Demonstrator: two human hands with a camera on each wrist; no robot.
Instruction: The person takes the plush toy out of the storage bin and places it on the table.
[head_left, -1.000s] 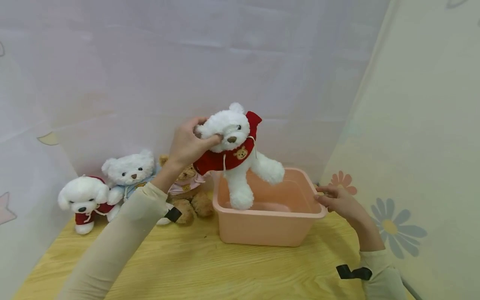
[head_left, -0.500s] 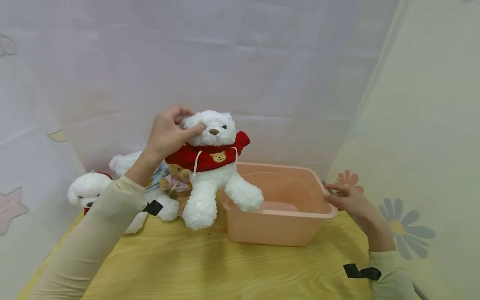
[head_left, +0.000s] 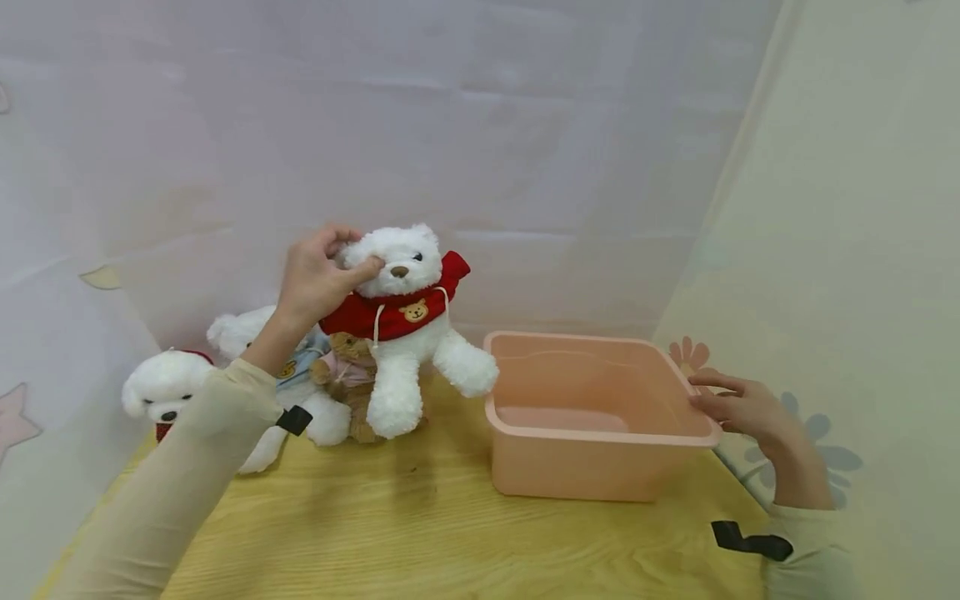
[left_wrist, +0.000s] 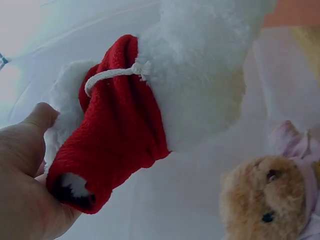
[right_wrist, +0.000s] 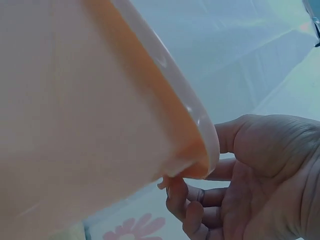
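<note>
My left hand [head_left: 315,275] grips a white teddy bear [head_left: 408,350] in a red hoodie by the side of its head, thumb across the cheek. The bear hangs upright in front of the other toys, one foot overlapping the near left edge of a pink plastic bin [head_left: 577,467] in the head view. Seen from the left wrist, the red hoodie [left_wrist: 120,115] fills the middle, its sleeve opening by my palm. My right hand [head_left: 750,412] holds the bin's right rim, thumb on top. Below the rim [right_wrist: 185,90], the right wrist view shows my fingers curled under it.
At the left, a white plush dog [head_left: 161,387], a white bear in blue [head_left: 326,417] and a brown bear in pink [head_left: 352,375] sit in a row on the wooden table [head_left: 390,533]. A pale curtain [head_left: 570,167] hangs behind.
My left hand has carried the white bear left, from over the bin to in front of the brown bear. The bin has shifted right with my right hand still on its rim.
</note>
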